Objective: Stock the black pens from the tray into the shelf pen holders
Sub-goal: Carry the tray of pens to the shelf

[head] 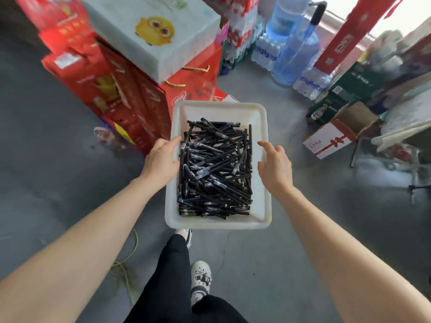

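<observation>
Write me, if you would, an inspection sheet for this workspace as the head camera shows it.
Surface: grey concrete floor; no table seen.
Job's things: white tray piled with loose black pens; shelf pen holders not in view.
Clutter: red gift boxes with a pale cartoon box on top; ribbon-print box on the floor.
Grippers: left hand grips the tray's left rim; right hand is open at the right rim, contact unclear.
Cables: yellow-green cord on the floor.
Surroundings: large water jug, bottled-water packs, green cartons.
</observation>
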Motion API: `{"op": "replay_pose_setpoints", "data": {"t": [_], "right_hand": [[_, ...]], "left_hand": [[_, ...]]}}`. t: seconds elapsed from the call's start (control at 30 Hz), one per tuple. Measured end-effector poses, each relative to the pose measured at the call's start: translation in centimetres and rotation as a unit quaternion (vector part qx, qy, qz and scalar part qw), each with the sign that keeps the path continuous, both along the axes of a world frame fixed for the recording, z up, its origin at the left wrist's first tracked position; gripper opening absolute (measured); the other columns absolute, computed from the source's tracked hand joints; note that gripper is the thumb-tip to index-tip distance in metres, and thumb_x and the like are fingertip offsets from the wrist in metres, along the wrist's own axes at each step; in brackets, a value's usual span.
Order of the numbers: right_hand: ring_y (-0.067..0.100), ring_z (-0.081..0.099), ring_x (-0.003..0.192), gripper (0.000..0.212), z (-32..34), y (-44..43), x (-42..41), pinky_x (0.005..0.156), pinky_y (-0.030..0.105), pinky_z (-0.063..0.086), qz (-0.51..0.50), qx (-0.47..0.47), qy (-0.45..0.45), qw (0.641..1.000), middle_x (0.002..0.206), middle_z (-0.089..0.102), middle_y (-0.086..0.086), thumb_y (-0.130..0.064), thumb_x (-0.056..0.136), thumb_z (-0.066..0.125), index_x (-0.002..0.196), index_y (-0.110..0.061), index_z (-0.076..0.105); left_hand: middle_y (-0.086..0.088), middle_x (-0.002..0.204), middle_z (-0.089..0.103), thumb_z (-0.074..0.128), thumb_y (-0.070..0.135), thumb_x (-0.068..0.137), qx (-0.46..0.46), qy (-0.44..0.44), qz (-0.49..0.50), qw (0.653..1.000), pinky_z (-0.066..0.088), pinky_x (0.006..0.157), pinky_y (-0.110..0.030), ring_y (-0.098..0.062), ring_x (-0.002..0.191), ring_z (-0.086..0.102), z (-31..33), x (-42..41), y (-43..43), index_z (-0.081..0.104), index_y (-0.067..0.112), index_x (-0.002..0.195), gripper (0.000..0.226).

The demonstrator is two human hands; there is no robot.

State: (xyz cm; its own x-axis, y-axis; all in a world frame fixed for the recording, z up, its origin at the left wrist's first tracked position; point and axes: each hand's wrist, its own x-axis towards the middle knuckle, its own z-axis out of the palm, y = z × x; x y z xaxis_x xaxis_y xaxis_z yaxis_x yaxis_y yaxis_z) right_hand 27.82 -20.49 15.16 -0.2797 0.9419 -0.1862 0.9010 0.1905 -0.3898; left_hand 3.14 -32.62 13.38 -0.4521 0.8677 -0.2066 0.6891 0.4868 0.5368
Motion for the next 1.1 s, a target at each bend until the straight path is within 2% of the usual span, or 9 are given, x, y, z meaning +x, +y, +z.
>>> {"op": "replay_pose_setpoints", "data": {"t": [0.2, 0.33, 0.4, 0.57, 0.63, 0.7, 0.73, 0.87, 1.1], "right_hand": [[0.034, 0.054, 0.105, 0.06, 2.2, -6.5, -4.9, 0.076, 0.032, 0.035, 0.116, 0.003, 0.002, 0.993, 0.124, 0.051, 0.011, -0.001, 0.085, 0.049, 0.139, -0.03, 0.046], [0.021, 0.044, 0.092, 0.061, 3.2, -10.4, -10.8, 0.075, 0.029, 0.033, 0.202, -0.002, 0.024, 0.979, 0.123, 0.05, 0.012, 0.002, 0.085, 0.05, 0.138, -0.027, 0.048], [0.019, 0.042, 0.092, 0.062, 3.8, -12.4, -14.6, 0.074, 0.027, 0.03, 0.25, -0.004, 0.031, 0.968, 0.123, 0.05, 0.013, 0.005, 0.083, 0.05, 0.138, -0.025, 0.048], [0.034, 0.06, 0.097, 0.063, 5.2, -17.7, -25.7, 0.074, 0.034, 0.045, 0.376, 0.033, 0.026, 0.926, 0.119, 0.055, 0.011, 0.002, 0.078, 0.055, 0.134, -0.027, 0.05], [0.034, 0.061, 0.096, 0.062, 5.8, -20.1, -30.8, 0.076, 0.035, 0.046, 0.414, 0.039, 0.028, 0.909, 0.118, 0.056, 0.01, 0.0, 0.078, 0.055, 0.133, -0.028, 0.05], [0.036, 0.061, 0.098, 0.061, 6.5, -22.4, -35.7, 0.079, 0.037, 0.047, 0.452, 0.043, 0.026, 0.89, 0.117, 0.057, 0.011, 0.0, 0.079, 0.055, 0.133, -0.028, 0.05], [0.037, 0.06, 0.099, 0.06, 6.8, -23.8, -38.6, 0.081, 0.038, 0.047, 0.472, 0.045, 0.029, 0.88, 0.118, 0.057, 0.012, -0.001, 0.079, 0.055, 0.133, -0.028, 0.05], [0.038, 0.059, 0.103, 0.06, 8.1, -27.9, -47.7, 0.085, 0.039, 0.046, 0.52, 0.059, 0.038, 0.851, 0.12, 0.056, 0.014, -0.001, 0.077, 0.055, 0.132, -0.026, 0.051], [0.038, 0.059, 0.101, 0.061, 10.3, -34.8, -64.4, 0.083, 0.037, 0.045, 0.59, 0.056, 0.064, 0.803, 0.122, 0.055, 0.015, -0.001, 0.078, 0.053, 0.134, -0.027, 0.05]], "left_hand": [[-0.011, 0.128, 0.047, 0.058, 0.005, 0.087, -0.006, 0.024, 0.111, 0.994, 0.043, 0.086, -0.038, -0.034, 0.11, 0.053, 2.9, -1.6, -12.1, 0.039, 0.024, 0.145, 0.064], [-0.014, 0.124, 0.049, 0.058, 0.004, 0.084, -0.017, 0.024, 0.196, 0.98, 0.044, 0.087, -0.041, -0.036, 0.108, 0.054, 4.0, -4.2, -19.5, 0.041, 0.023, 0.144, 0.065], [-0.014, 0.12, 0.05, 0.059, 0.004, 0.084, -0.024, 0.025, 0.245, 0.969, 0.044, 0.087, -0.042, -0.037, 0.107, 0.054, 4.4, -6.1, -23.0, 0.043, 0.023, 0.143, 0.064], [-0.017, 0.126, 0.052, 0.066, -0.001, 0.08, 0.006, -0.001, 0.353, 0.936, 0.046, 0.095, -0.045, -0.037, 0.111, 0.055, 5.5, -12.1, -31.3, 0.047, 0.021, 0.139, 0.066], [-0.017, 0.127, 0.053, 0.065, -0.002, 0.081, 0.011, 0.004, 0.385, 0.923, 0.046, 0.088, -0.035, -0.032, 0.105, 0.057, 6.5, -15.2, -34.4, 0.047, 0.02, 0.14, 0.066], [-0.016, 0.125, 0.053, 0.062, -0.002, 0.084, 0.007, 0.011, 0.419, 0.908, 0.035, 0.072, -0.021, -0.03, 0.098, 0.056, 7.5, -18.3, -37.2, 0.046, 0.018, 0.141, 0.062], [-0.018, 0.125, 0.054, 0.061, -0.001, 0.085, 0.002, 0.024, 0.436, 0.9, 0.031, 0.069, -0.02, -0.031, 0.1, 0.057, 8.1, -20.1, -38.9, 0.046, 0.016, 0.141, 0.061], [-0.017, 0.122, 0.058, 0.063, 0.005, 0.085, -0.001, 0.058, 0.468, 0.882, 0.04, 0.082, -0.032, -0.034, 0.108, 0.057, 10.3, -25.7, -43.9, 0.046, 0.018, 0.141, 0.06], [-0.022, 0.117, 0.059, 0.061, 0.001, 0.082, 0.004, 0.066, 0.528, 0.847, 0.042, 0.085, -0.035, -0.036, 0.107, 0.056, 12.9, -37.4, -51.2, 0.046, 0.012, 0.141, 0.062]]}}
